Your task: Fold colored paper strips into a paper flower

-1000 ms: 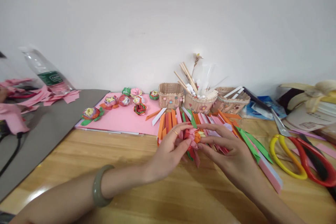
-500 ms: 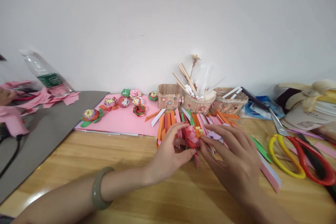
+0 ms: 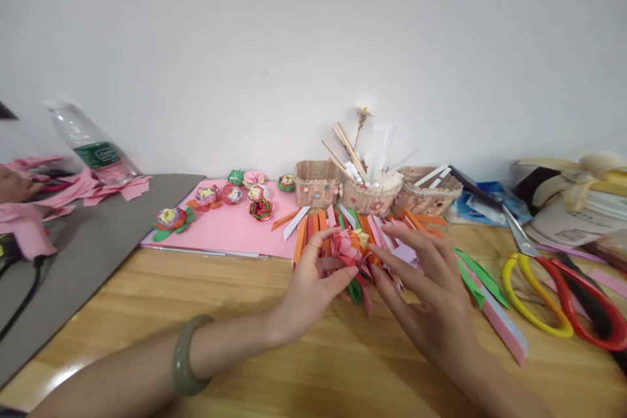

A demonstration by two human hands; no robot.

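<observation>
Between the thumb and fingers of my left hand [image 3: 313, 281] is a folded paper flower [image 3: 349, 248], pink and red with a yellow and orange part at its right. Green and pink paper ends hang below it. My right hand [image 3: 426, 294] is just right of the flower, fingers spread and thumb apart; whether a fingertip touches the petals I cannot tell. Behind both hands lie folded paper strips [image 3: 306, 235] in orange, pink, white and green. Several finished paper flowers [image 3: 208, 196] rest on a pink paper sheet [image 3: 230, 232] to the left.
Three small baskets [image 3: 316, 192] stand against the wall, the middle one holding sticks. Scissors [image 3: 536, 294] with yellow and red handles lie at right near a cap [image 3: 563, 222]. At left are a pink glue gun [image 3: 27, 228], a tilted bottle [image 3: 93, 144] and another person's hand [image 3: 14, 186].
My right hand's fingers have opened and drawn slightly away from the flower. The flower has turned a little in my left hand, showing more of its green underside.
</observation>
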